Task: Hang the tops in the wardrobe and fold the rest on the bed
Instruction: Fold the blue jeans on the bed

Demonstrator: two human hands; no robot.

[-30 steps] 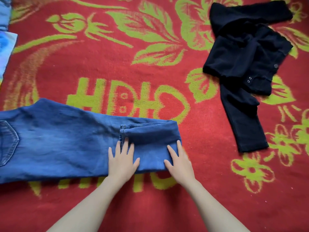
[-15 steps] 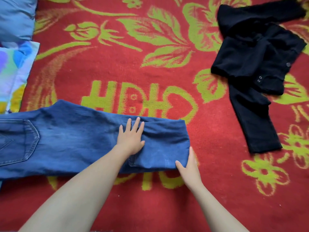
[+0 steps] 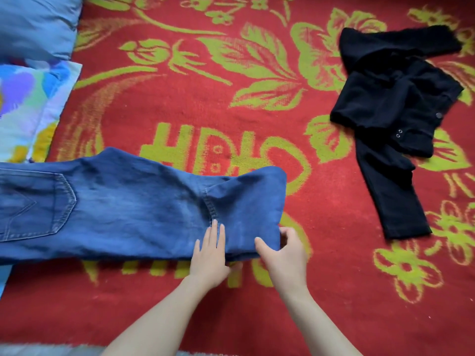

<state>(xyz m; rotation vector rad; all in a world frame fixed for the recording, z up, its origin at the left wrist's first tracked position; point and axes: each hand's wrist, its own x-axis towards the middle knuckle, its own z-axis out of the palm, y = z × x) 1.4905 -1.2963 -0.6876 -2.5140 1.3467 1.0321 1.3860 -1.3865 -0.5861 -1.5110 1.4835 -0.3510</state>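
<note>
1. The bed (image 3: 257,317) is covered by a red spread patterned with yellow-green flowers and lettering; all the garments are carried on it.
2. The jeans (image 3: 128,206), of blue denim, are laid flat from the 9 o'clock edge of the view to its centre. A back pocket is seen at 9 o'clock. At the centre the leg end is doubled back over itself, with its stitched hem on top.
3. The left hand (image 3: 209,255) is laid on the near edge of the folded part, at 6 o'clock. Its fingers are held straight and together, and nothing is gripped.
4. The right hand (image 3: 285,255) is placed just beside the left, at its 3 o'clock. The near corner of the fold is gripped, with the thumb set on top and the fingers curled round the folded end.
5. The black top (image 3: 393,106) is left crumpled at 2 o'clock, well apart from the jeans. One sleeve is stretched toward 5 o'clock.
6. A blue pillow (image 3: 33,24) is seen at 10 o'clock. A multicoloured cloth (image 3: 25,106) is seen between it and the jeans.
</note>
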